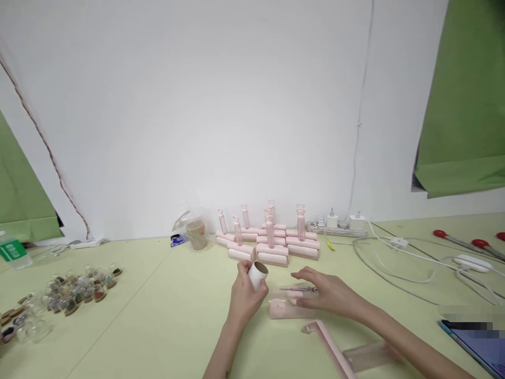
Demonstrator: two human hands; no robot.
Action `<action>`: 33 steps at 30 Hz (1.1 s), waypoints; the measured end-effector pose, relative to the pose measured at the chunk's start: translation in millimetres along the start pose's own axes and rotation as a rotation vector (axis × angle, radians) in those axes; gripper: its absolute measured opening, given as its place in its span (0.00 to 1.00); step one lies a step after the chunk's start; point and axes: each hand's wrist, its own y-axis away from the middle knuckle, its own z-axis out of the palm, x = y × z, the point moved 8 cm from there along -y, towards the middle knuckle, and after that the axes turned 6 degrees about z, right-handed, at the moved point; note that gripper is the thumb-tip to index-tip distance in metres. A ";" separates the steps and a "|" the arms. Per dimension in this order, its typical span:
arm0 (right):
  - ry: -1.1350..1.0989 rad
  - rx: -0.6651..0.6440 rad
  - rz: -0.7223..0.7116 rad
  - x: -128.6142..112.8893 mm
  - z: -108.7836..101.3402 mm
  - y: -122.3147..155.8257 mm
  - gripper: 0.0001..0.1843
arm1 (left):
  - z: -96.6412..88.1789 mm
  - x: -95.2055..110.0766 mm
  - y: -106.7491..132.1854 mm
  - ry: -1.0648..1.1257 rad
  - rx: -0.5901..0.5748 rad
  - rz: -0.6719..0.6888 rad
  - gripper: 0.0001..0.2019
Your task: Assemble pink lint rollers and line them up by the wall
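My left hand [246, 295] is closed around a white paper roll [258, 271], a lint roller refill by its look, with its hollow end tilted up. My right hand [333, 295] has its fingers apart above a pink lint roller part [290, 310], whose outline is smeared. A thin metal rod [294, 289] shows between right thumb and forefinger; whether they touch it I cannot tell. Nearer to me, beside my right forearm, lies a pink lint roller handle [329, 345] with a clear, blurred piece. Several assembled pink lint rollers [270, 242] stand in rows against the wall.
Small glass domes [81, 289] with cork bases crowd the left side. A tape roll [196, 235] in plastic sits at the back. On the right are a power strip [337, 230], loose white cables [410, 279], red-handled tools [481, 245] and a phone [473, 347].
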 end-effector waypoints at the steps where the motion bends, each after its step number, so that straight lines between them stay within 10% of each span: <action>1: -0.020 0.021 0.009 3.9 -6.5 -2.4 0.21 | 3.4 6.5 -0.9 0.020 -0.032 0.032 0.15; 9: -0.198 0.328 0.118 19.7 -74.3 23.9 0.20 | 69.0 50.2 -2.7 -0.170 -0.542 0.348 0.17; 14: -0.187 0.268 0.069 25.8 -66.8 44.4 0.16 | 79.7 40.9 15.1 -0.167 -0.567 0.366 0.19; 20: 0.123 -0.185 -0.027 37.4 -5.5 57.4 0.16 | 16.6 -15.4 7.8 -0.285 -0.422 0.228 0.21; 26: 0.277 -0.188 -0.063 31.2 21.9 61.0 0.03 | -55.0 -51.7 -5.0 -0.364 -0.125 0.062 0.26; 29: 0.331 -0.077 -0.153 5.1 16.2 59.5 0.10 | -22.8 -35.9 11.7 0.009 -0.031 -0.033 0.18; 33: 0.506 0.093 -0.435 -32.7 27.5 63.8 0.11 | 93.2 -7.8 60.7 0.792 -0.490 -0.200 0.29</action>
